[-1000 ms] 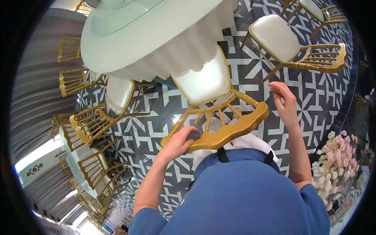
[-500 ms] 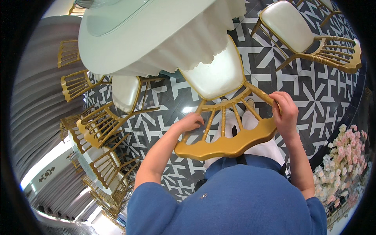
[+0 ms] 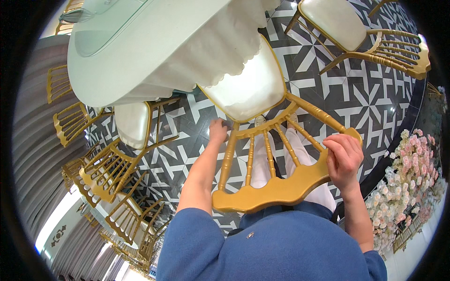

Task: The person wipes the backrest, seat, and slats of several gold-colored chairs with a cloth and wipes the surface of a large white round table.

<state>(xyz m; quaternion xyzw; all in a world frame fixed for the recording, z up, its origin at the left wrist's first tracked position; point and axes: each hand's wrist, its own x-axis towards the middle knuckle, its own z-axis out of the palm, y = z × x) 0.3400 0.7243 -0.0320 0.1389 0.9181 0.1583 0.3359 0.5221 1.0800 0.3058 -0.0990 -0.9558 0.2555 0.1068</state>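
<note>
A gold chair (image 3: 276, 187) with a white seat cushion (image 3: 248, 89) stands right in front of me, its seat tucked partly under the round table with a white scalloped cloth (image 3: 154, 51). My right hand (image 3: 344, 157) is closed over the right end of the chair's top rail. My left hand (image 3: 218, 130) reaches down along the left post to the rear edge of the seat and touches it. My blue sleeves and white trousers show below.
Another gold chair (image 3: 356, 33) stands at the upper right. A second one (image 3: 126, 140) sits at the table to the left, with more gold chairs (image 3: 70, 107) behind it. A pink flower arrangement (image 3: 408, 187) lines the right side. The floor (image 3: 375, 98) is black-and-white patterned.
The chair has slid further under the table. My left hand dropped from the top rail down to the seat's rear edge. My right hand stayed on the top rail.
</note>
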